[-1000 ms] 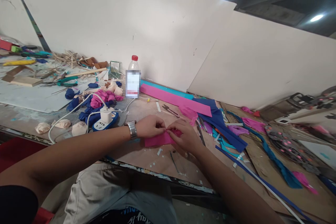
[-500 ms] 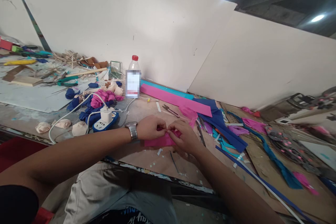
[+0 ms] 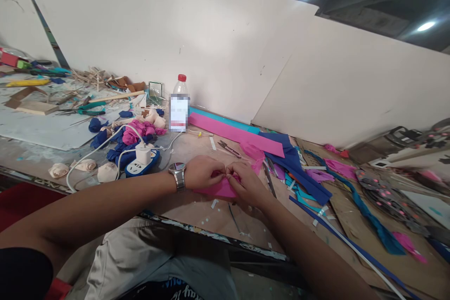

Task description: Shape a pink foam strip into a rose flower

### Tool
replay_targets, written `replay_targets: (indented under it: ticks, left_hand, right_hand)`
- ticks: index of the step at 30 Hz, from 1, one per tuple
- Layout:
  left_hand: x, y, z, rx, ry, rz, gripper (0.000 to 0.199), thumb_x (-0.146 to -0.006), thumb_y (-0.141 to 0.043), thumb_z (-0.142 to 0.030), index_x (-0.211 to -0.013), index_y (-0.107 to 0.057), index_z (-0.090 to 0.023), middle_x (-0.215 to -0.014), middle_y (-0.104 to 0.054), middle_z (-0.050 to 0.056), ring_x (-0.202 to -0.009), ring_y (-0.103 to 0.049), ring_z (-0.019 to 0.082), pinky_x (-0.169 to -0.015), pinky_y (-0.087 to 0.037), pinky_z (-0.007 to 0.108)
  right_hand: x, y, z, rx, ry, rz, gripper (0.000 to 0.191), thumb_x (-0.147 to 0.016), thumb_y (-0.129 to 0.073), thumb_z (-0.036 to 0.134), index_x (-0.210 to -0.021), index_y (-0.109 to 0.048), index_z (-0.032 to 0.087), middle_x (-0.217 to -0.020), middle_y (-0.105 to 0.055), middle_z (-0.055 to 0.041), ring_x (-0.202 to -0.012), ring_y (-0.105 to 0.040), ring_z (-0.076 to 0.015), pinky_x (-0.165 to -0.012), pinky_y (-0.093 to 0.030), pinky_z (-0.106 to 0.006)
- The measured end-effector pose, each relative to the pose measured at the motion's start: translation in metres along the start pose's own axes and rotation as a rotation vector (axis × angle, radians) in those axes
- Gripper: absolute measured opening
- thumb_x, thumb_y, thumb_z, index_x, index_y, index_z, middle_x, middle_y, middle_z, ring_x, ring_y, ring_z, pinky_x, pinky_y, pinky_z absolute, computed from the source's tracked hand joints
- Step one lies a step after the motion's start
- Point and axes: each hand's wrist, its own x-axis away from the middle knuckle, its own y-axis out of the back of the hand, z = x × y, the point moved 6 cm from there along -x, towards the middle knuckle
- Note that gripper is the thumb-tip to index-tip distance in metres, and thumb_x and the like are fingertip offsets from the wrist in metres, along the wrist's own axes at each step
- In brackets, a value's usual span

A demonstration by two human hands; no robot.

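My left hand [image 3: 206, 172], with a metal watch [image 3: 177, 176] at the wrist, is closed in a pinch. Fingertip to fingertip with it, my right hand [image 3: 246, 183] pinches too. Between and beneath them is a bright pink strip of crepe paper [image 3: 220, 191], its lower part hanging just over the table. Both sets of fingers close on its upper edge, whose exact fold is hidden. Behind the hands lie small metal thread snips [image 3: 229, 149] and a crumpled pink sheet [image 3: 253, 151].
A blue power strip [image 3: 142, 163] with a white plug stands left of my hands, near rolled paper flowers [image 3: 135, 132]. Behind it is a red-capped bottle [image 3: 180, 86]. Long pink paper [image 3: 239, 133] and dark blue paper [image 3: 298, 168] lie to the right. The table edge [image 3: 211, 233] is close.
Both hands stay together at the pink paper. The fingertips have shifted slightly, and the paper's lower part now looks more tilted and bent. The view has barely moved.
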Motion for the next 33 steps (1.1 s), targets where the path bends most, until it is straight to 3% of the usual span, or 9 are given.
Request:
replay_targets:
  ticks: [7, 17, 33]
  left_hand:
    - [0.0007, -0.0002, 0.0026, -0.027, 0.002, -0.010, 0.026, -0.094, -0.050, -0.037, -0.094, -0.073, -0.024, -0.091, -0.077, 0.001, -0.082, -0.067, 0.017, -0.066, -0.036, 0.028]
    - [0.0017, -0.0021, 0.0003, -0.026, 0.002, 0.011, 0.027, -0.094, -0.050, -0.039, -0.093, -0.072, -0.024, -0.089, -0.076, 0.001, -0.080, -0.066, 0.018, -0.065, -0.036, 0.029]
    - [0.0009, 0.0002, -0.0031, -0.043, 0.014, 0.054, 0.028, -0.093, -0.049, -0.038, -0.095, -0.073, -0.023, -0.091, -0.076, 0.003, -0.084, -0.068, 0.019, -0.069, -0.041, 0.029]
  right_hand:
    - [-0.0008, 0.0026, 0.0007, -0.011, 0.015, -0.048, 0.009, -0.091, -0.058, 0.022, -0.083, -0.061, 0.021, -0.081, -0.066, -0.0036, -0.080, -0.056, -0.0196, -0.077, -0.038, -0.035]
    - [-0.0004, -0.0017, 0.0035, 0.005, 0.030, -0.007, 0.013, -0.092, -0.052, 0.020, -0.079, -0.054, 0.021, -0.079, -0.063, -0.0027, -0.078, -0.052, -0.0193, -0.078, -0.036, -0.036]
    - [0.0004, 0.0000, 0.0008, -0.031, -0.019, 0.003, 0.009, -0.086, -0.055, 0.018, -0.078, -0.058, 0.020, -0.075, -0.062, -0.0016, -0.074, -0.052, -0.0177, -0.070, -0.037, -0.032]
